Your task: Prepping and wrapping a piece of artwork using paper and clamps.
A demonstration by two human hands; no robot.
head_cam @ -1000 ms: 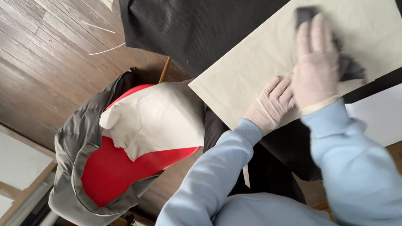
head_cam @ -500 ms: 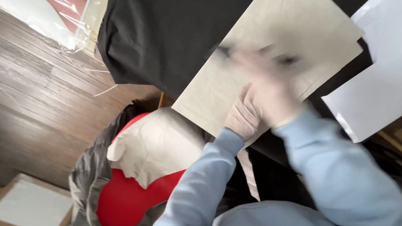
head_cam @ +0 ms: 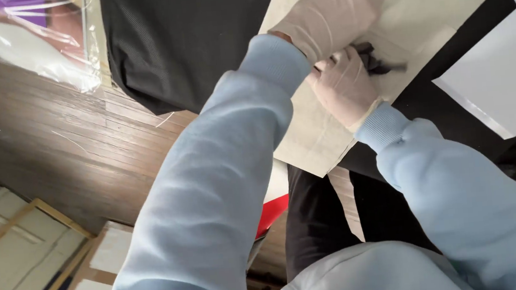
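A beige sheet [head_cam: 419, 0] lies on a table draped in black cloth [head_cam: 186, 39]. My left hand [head_cam: 328, 17], in a pale glove, rests palm down on the sheet and holds nothing. Just below it, my right hand [head_cam: 346, 87], also gloved, grips a small dark pad or cloth [head_cam: 378, 64] and presses it onto the sheet. The two hands touch. Both arms wear light blue sleeves, and the left sleeve hides much of the sheet's near edge.
A white sheet [head_cam: 501, 80] lies at the right of the black cloth. A plastic-wrapped picture [head_cam: 31, 40] lies on the dark wooden floor [head_cam: 65, 149] at top left. Wood-framed canvases [head_cam: 26, 271] lean at bottom left. A red object [head_cam: 273, 215] shows under my left arm.
The view has swung closer over the table. My left arm has reached further across the sheet, and my right hand with the dark pad has drawn in beside it.
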